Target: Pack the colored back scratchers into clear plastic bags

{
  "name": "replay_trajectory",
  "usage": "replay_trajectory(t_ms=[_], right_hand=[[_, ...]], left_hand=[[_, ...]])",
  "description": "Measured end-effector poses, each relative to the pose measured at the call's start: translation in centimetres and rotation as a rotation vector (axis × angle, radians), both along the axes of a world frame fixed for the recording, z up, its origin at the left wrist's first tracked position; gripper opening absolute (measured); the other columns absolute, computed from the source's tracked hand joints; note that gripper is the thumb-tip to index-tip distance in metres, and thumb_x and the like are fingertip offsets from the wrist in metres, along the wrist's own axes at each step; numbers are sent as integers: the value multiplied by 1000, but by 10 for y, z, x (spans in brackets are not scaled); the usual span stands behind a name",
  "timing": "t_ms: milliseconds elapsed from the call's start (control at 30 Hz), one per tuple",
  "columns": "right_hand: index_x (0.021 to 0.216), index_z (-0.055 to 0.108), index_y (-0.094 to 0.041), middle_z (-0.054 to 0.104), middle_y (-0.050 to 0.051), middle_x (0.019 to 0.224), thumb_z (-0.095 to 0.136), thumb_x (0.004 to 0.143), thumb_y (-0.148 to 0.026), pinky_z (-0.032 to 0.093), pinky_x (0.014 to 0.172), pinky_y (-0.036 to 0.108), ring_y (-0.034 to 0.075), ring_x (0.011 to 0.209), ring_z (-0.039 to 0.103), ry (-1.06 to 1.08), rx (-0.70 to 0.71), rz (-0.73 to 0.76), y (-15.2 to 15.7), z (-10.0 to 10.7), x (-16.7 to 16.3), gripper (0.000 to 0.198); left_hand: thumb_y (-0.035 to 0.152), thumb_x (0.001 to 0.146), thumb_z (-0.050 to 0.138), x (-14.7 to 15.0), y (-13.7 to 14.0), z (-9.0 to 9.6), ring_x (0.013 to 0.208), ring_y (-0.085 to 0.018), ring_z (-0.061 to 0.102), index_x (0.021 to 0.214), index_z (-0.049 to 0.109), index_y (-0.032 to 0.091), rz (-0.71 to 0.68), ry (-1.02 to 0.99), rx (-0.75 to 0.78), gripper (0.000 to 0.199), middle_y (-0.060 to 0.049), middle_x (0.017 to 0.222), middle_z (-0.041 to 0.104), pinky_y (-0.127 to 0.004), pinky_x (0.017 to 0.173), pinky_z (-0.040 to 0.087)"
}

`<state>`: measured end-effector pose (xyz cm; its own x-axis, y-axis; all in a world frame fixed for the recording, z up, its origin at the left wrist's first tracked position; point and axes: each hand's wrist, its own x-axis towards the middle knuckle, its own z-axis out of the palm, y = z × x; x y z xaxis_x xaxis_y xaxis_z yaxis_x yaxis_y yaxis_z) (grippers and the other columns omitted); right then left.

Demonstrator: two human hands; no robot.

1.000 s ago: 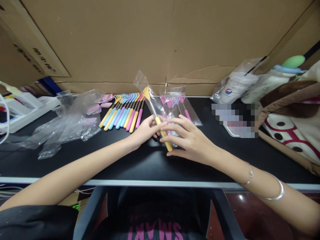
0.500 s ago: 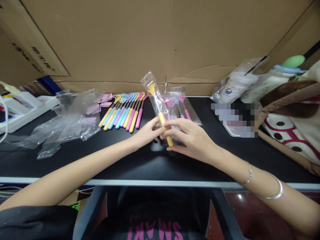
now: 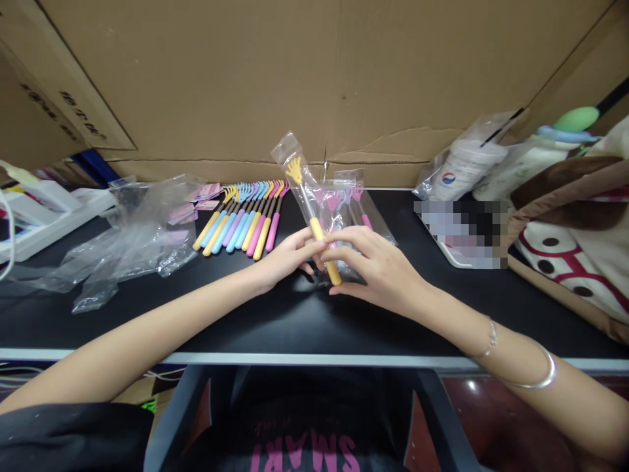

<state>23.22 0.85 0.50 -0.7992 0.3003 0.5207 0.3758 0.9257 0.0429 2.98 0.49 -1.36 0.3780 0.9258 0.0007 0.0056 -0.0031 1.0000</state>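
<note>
Right hand (image 3: 381, 265) lay half-curled over the lower end of a yellow scratcher (image 3: 317, 229); firm grip or not, could not tell. Left hand (image 3: 289, 254) pinched it higher up. It slanted, clear-sleeved, above the black table (image 3: 275, 328). Farther: loose scratchers (image 3: 239, 231) left, bagged scratchers (image 3: 358, 192) right.

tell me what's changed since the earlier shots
The yellow scratcher has shifted slightly toward the cardboard, its claw end now a little nearer the far end of its clear bag. Nothing was visibly taken up or let go: the left hand and right hand still hold it. The row of scratchers, loose bags and cup stayed put.
</note>
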Motion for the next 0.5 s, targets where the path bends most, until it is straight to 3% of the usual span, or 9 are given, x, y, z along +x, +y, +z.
replay_trajectory(t_ms=[133, 233, 333, 500], right_hand=[[111, 57, -20, 61, 14, 120, 64, 86, -39, 48, 93, 47, 29, 113, 55, 38, -26, 21, 1, 5, 2, 32], [111, 58, -20, 62, 12, 118, 51, 92, -21, 47, 95, 47, 27, 113, 54, 91, -38, -2, 4, 12, 7, 20], [109, 59, -20, 60, 13, 123, 43, 85, -3, 45, 97, 49, 27, 116, 52, 118, -16, -21, 9, 16, 12, 33], [116, 56, -21, 47, 15, 142, 48, 81, -1, 41, 103, 54, 30, 131, 41, 24, -19, -36, 12, 12, 14, 41]], left_hand=[[45, 83, 64, -1, 1, -2, 75, -12, 62, 101, 58, 17, 6, -16, -4, 33, -1, 83, 64, -16, 57, 48], [44, 82, 66, -2, 4, -2, 76, -12, 61, 100, 59, 17, 49, -50, -19, 33, 0, 83, 61, -17, 57, 50], [42, 81, 67, -4, 6, -2, 75, -12, 61, 98, 58, 17, 70, -108, -56, 32, 0, 82, 60, -20, 60, 52], [41, 82, 67, -6, 9, -1, 76, -13, 62, 96, 58, 16, 38, -151, -66, 30, 0, 82, 60, -24, 63, 55]])
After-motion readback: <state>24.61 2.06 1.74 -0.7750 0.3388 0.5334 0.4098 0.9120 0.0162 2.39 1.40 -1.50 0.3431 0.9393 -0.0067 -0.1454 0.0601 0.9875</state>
